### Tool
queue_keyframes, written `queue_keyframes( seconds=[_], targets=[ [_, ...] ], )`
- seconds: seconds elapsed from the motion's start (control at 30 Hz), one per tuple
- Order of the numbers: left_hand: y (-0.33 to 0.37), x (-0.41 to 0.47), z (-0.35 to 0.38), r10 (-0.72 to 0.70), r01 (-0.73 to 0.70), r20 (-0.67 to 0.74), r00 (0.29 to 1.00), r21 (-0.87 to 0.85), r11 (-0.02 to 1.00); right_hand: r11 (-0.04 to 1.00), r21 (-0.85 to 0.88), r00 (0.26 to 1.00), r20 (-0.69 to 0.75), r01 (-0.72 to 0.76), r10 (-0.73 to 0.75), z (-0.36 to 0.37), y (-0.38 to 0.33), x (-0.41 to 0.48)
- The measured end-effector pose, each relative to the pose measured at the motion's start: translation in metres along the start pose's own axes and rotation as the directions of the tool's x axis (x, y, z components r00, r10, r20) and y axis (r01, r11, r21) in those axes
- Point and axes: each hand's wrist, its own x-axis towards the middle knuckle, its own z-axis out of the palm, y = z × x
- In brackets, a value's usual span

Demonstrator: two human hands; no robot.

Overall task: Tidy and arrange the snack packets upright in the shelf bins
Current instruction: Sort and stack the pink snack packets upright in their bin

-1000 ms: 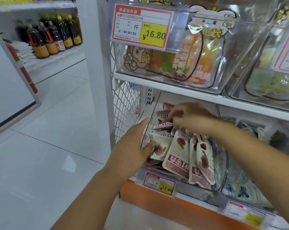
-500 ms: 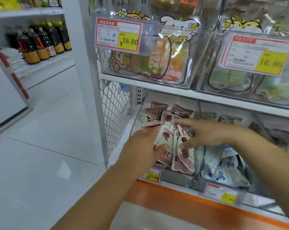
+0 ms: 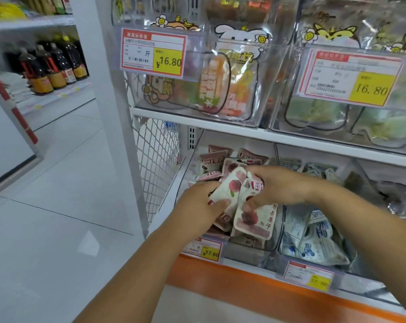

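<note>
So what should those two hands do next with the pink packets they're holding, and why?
Probably lower the pink-and-white fruit-print snack packets straight down into the clear plastic bin, standing them on their bottom edges. The left hand and right hand both grip them roughly upright at the bin's front, while the rear packets lie tilted at odd angles.

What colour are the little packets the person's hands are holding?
The packets are cream-white with red fruit pictures and pink bands; the head view shows them.
</note>
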Motion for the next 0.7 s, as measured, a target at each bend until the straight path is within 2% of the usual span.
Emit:
queue_keyframes(
  seconds=[0.03, 0.1, 0.17, 0.23, 0.37, 0.43, 0.5, 0.57, 0.63, 0.7],
  targets=[
    [0.001, 0.0, -0.004, 0.002, -0.002, -0.035, 0.999, 0.002, 1.0, 0.996, 0.083, 1.0, -0.017, 0.02, -0.018, -0.003, 0.0, -0.001],
    [0.003, 0.001, -0.012, -0.036, 0.031, -0.04, 0.999, -0.1, 0.994, 0.977, 0.198, 0.996, -0.057, 0.083, -0.073, -0.006, -0.006, -0.007],
    [0.009, 0.001, -0.018, -0.05, 0.066, 0.069, 0.996, -0.247, 0.967, 0.958, 0.239, 0.984, -0.124, 0.158, -0.131, -0.002, -0.017, -0.009],
    [0.014, -0.002, -0.017, -0.041, 0.077, 0.121, 0.992, -0.304, 0.949, 0.944, 0.267, 0.966, -0.216, 0.196, -0.14, 0.009, -0.033, -0.009],
    [0.017, -0.012, -0.025, -0.088, 0.091, 0.024, 0.996, -0.274, 0.957, 0.92, 0.326, 0.936, -0.336, 0.219, -0.104, 0.023, -0.045, -0.011],
    [0.013, -0.02, -0.039, -0.172, 0.145, -0.047, 0.984, -0.351, 0.925, 0.893, 0.402, 0.933, -0.357, 0.202, -0.05, 0.016, -0.04, -0.015],
    [0.005, -0.033, -0.056, -0.259, 0.179, -0.097, 0.961, -0.496, 0.85, 0.963, 0.25, 0.946, -0.324, 0.097, -0.012, 0.005, -0.028, -0.012],
    [-0.006, -0.046, -0.068, -0.321, 0.185, -0.148, 0.935, -0.571, 0.8, 1.0, 0.006, 0.99, -0.139, 0.019, -0.018, 0.007, -0.019, -0.002],
    [-0.015, -0.054, -0.069, -0.374, 0.185, -0.188, 0.908, -0.621, 0.762, 0.977, -0.208, 0.999, 0.018, 0.038, -0.035, 0.026, -0.017, 0.012],
    [-0.02, -0.055, -0.062, -0.406, 0.188, -0.194, 0.893, -0.66, 0.728, 0.928, -0.366, 0.998, 0.038, 0.069, -0.059, 0.048, -0.019, 0.026]
  ],
)
